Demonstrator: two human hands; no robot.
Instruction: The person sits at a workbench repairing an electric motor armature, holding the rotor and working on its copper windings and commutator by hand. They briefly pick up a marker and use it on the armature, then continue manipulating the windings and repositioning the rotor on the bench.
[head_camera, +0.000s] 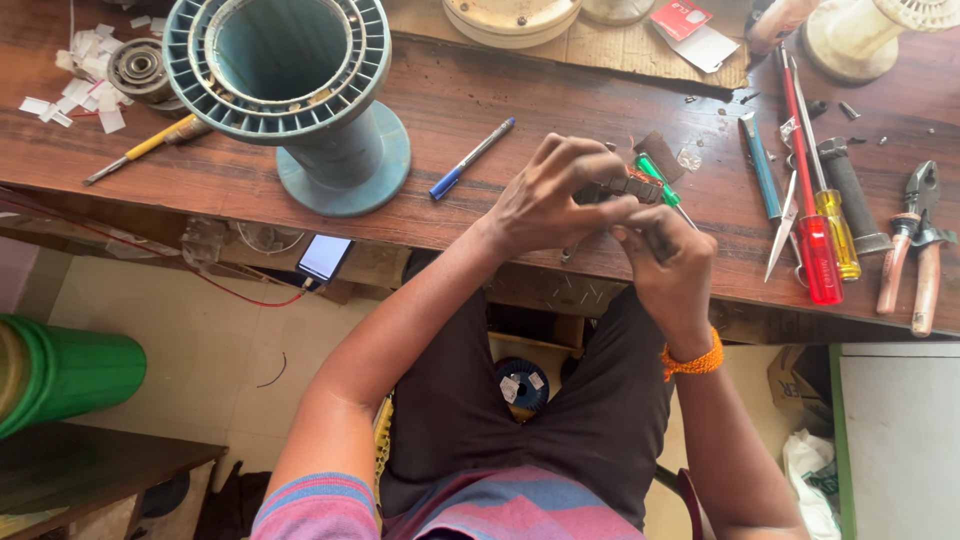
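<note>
Fingers (585, 205) of both hands curl tightly around a small dark metal part (630, 187) in the head-camera view, seen from above, just past the near edge of a worn brown wooden workbench (470, 90). The left hand (550, 200) pinches the part from nine o'clock, fingers closed on it; the right hand (668, 265) presses up from five o'clock, fingers bent and touching it, an orange bead bracelet (692, 362) at the wrist. A green-handled tool (655, 180) lies touching the part at twelve o'clock. At ten o'clock, well apart, stands a large ribbed teal plastic spool (300, 90), with a blue pen (470, 160) lying on open bench between spool and hands. At three o'clock, near the right hand, lie a red-handled screwdriver (815, 240), a yellow-handled screwdriver (835, 225) and, further out, pliers (915, 240) reaching the bench edge. At eleven o'clock, white paper scraps (85, 70) are scattered. Below the edge, the person's dark lap fills the space, with pale tiled floor (200, 340) at eight o'clock.
</note>
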